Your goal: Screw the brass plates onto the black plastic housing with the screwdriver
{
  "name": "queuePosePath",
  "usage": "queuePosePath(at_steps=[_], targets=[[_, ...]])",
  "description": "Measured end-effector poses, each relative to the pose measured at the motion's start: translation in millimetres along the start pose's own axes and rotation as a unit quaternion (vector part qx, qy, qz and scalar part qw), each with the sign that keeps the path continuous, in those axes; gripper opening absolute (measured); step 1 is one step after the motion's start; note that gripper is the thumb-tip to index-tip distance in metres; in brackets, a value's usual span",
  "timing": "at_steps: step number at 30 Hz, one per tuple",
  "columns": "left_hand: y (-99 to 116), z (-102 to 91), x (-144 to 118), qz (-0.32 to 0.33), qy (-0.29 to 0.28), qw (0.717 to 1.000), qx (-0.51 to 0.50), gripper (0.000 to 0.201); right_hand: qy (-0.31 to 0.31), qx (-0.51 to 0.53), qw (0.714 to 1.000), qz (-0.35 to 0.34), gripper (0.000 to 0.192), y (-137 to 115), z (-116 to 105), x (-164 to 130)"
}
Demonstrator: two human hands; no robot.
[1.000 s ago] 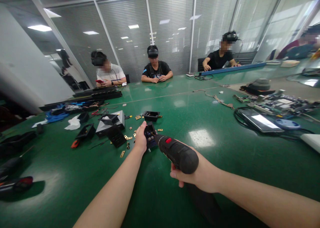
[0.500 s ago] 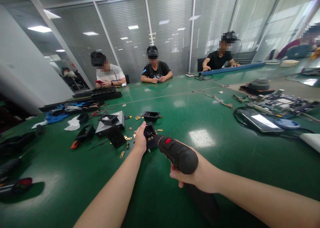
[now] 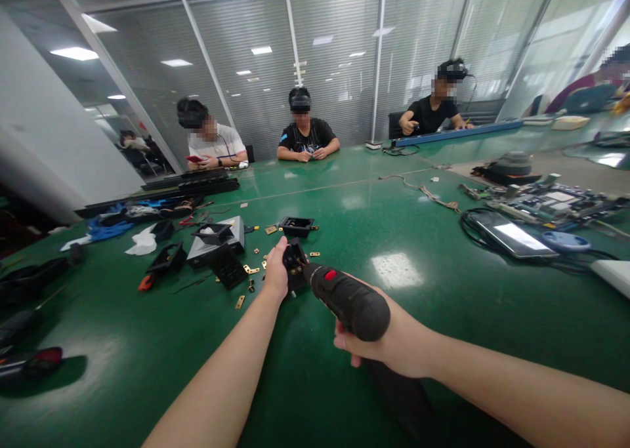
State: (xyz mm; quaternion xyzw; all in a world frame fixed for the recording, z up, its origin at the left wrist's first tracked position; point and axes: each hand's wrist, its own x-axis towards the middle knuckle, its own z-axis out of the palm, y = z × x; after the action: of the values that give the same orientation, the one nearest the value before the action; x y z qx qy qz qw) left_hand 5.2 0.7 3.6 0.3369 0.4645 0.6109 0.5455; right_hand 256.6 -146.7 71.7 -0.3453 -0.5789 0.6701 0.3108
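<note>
Black box (image 3: 295,279) tilted slightly, gripped by left hand (image 3: 276,272); right hand (image 3: 394,340) wraps cordless drill (image 3: 348,300) aimed into it: likely screw-driving step, needing steady alignment.

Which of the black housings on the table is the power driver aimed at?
The black housing in the left hand; the power driver points at it. The other housings have no hand on them.

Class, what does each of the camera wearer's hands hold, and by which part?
The right hand grips a black, barrel-shaped power driver by its handle; the left hand holds a small, black, plastic-looking open box by its left side.
</note>
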Motion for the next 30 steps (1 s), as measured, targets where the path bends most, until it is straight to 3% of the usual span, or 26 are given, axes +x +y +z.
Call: queuePosePath(at_steps=[12,30], targets=[[-1.6,-0.7,2.5,-0.006,0.008,1.000,0.000,0.059,-0.003,0.003,1.000,0.010,0.101,-1.5,-0.3,0.5],[-3.6,-3.2,5.6,-0.004,-0.001,1.000,0.007,0.063,0.000,-0.002,1.000,0.028,0.123,-4.6,0.7,-1.6]])
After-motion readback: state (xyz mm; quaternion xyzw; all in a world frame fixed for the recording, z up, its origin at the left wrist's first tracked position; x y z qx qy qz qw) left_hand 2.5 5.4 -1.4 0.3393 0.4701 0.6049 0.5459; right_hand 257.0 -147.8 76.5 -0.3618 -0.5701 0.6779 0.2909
